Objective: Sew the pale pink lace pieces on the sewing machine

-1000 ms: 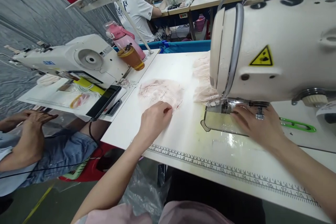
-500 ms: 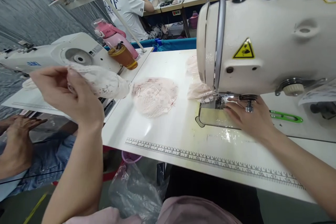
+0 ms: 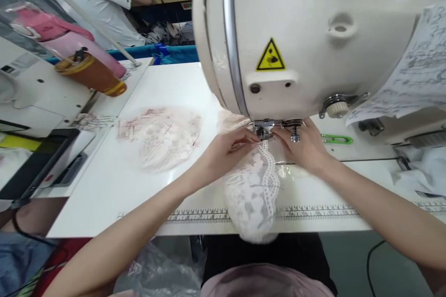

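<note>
A white lace piece (image 3: 256,190) lies under the presser foot (image 3: 265,131) of the cream sewing machine (image 3: 296,41) and hangs over the table's front edge. My left hand (image 3: 226,151) pinches the lace's top edge just left of the foot. On the foot's other side, my right hand (image 3: 304,146) presses its closed fingers down on the lace. A stack of pale pink lace pieces (image 3: 163,137) lies on the white table (image 3: 114,181) to the left of my hands.
A ruler strip (image 3: 313,213) runs along the table's front edge. Green snips (image 3: 336,139) lie right of the needle area. A brown cup (image 3: 92,73) and pink bottle (image 3: 66,39) stand at far left. Printed paper (image 3: 411,79) hangs at right. Another person in white sits behind.
My left hand picked a lace piece off the stack, lifted it left, then brought it under the presser foot. My head moved closer to the machine; the right hand stayed by the foot.
</note>
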Demonstrator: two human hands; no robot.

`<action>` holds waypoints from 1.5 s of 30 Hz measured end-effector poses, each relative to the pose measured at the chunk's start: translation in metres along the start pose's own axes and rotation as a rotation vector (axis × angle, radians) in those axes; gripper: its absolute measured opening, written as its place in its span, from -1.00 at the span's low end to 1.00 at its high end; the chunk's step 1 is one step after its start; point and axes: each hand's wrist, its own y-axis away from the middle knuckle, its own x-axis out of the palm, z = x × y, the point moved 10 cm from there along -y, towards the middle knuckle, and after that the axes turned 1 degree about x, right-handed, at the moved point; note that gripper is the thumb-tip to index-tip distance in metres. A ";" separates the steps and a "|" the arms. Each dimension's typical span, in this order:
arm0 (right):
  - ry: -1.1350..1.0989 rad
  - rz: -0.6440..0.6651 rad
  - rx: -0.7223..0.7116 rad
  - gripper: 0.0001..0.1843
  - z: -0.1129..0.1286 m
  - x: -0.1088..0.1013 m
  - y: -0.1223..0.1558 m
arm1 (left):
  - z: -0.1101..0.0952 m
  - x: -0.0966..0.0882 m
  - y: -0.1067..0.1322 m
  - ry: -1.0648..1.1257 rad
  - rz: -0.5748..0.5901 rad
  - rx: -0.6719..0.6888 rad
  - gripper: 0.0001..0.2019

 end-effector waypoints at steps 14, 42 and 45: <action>-0.056 -0.072 -0.108 -0.68 0.020 -0.012 0.002 | -0.033 0.058 0.029 -0.716 -0.051 0.442 -0.58; -0.242 0.315 0.145 -0.56 0.003 0.036 0.011 | -0.017 0.047 0.018 -0.661 -0.118 0.395 -0.53; -0.234 0.337 0.163 -0.63 0.001 0.038 0.006 | -0.017 0.047 0.017 -0.658 -0.120 0.395 -0.52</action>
